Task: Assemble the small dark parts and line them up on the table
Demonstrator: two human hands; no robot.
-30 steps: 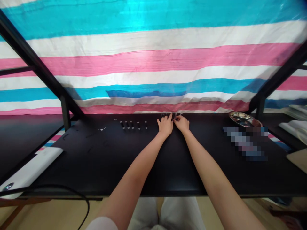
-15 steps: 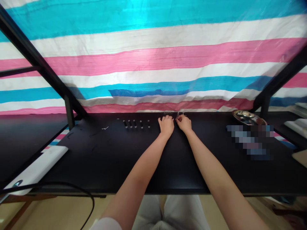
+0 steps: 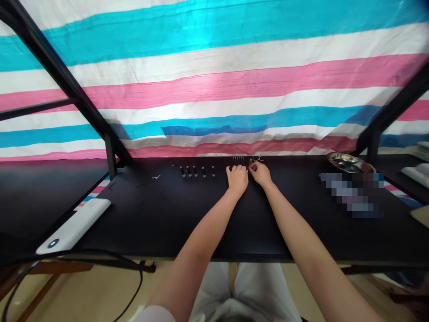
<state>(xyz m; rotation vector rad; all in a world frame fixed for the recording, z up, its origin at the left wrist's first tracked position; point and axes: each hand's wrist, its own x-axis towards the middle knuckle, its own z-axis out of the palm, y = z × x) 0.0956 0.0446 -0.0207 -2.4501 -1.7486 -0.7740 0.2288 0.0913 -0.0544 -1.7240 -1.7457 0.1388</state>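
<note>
My left hand (image 3: 237,179) lies palm down near the table's far edge, its fingers spread and its thumb out to the left. Close beside it, my right hand (image 3: 261,174) has its thumb and fingers pinched together at the base of a small upright clear-grey piece (image 3: 250,162), too small to name. Just beyond my left hand stand several thin metal pins or springs (image 3: 238,158) in a row. White thread-like bits (image 3: 258,158) lie behind my right hand. Left of the hands is a row of several short black cylinders with grey ends (image 3: 195,171).
A shiny metal dish (image 3: 351,163) sits at the back right, beside a blurred-out patch (image 3: 350,194). A white elongated device (image 3: 74,226) lies at the table's left edge, near a black cable (image 3: 100,252). Black frame posts (image 3: 110,154) rise at both sides before a striped sheet (image 3: 214,80).
The whole view has shifted and tilted slightly, so things on the left appear farther right. Both hands stay in nearly the same place among the small parts.
</note>
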